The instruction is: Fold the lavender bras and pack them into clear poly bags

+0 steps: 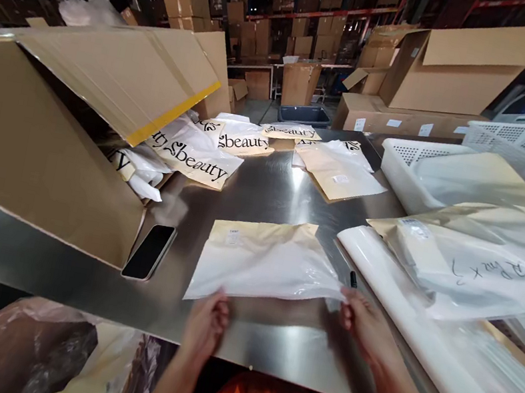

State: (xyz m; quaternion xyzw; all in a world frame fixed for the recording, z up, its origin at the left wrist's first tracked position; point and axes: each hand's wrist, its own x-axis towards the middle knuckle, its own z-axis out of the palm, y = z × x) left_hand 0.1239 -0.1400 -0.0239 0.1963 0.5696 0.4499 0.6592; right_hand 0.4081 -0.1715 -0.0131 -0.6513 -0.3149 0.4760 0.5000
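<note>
A white and cream plastic mailer bag [266,261] with a small printed label lies on the steel table before me. My left hand [208,322] is closed at its near edge, fingers curled with the thumb on top. My right hand [365,323] pinches the bag's near right corner, which is pulled slightly up from the table. Left of the bag rests a smartphone [149,252] with a dark screen. A black marker [353,280] lies just beyond my right hand.
A large open carton [49,138] stands on the left, with bags printed "beauty" [197,161] spilling out. More mailers [343,170] lie at the back. Rolled white plastic [405,310], a large labelled bag [494,264] and white baskets [398,173] occupy the right. The table's near edge is close to my body.
</note>
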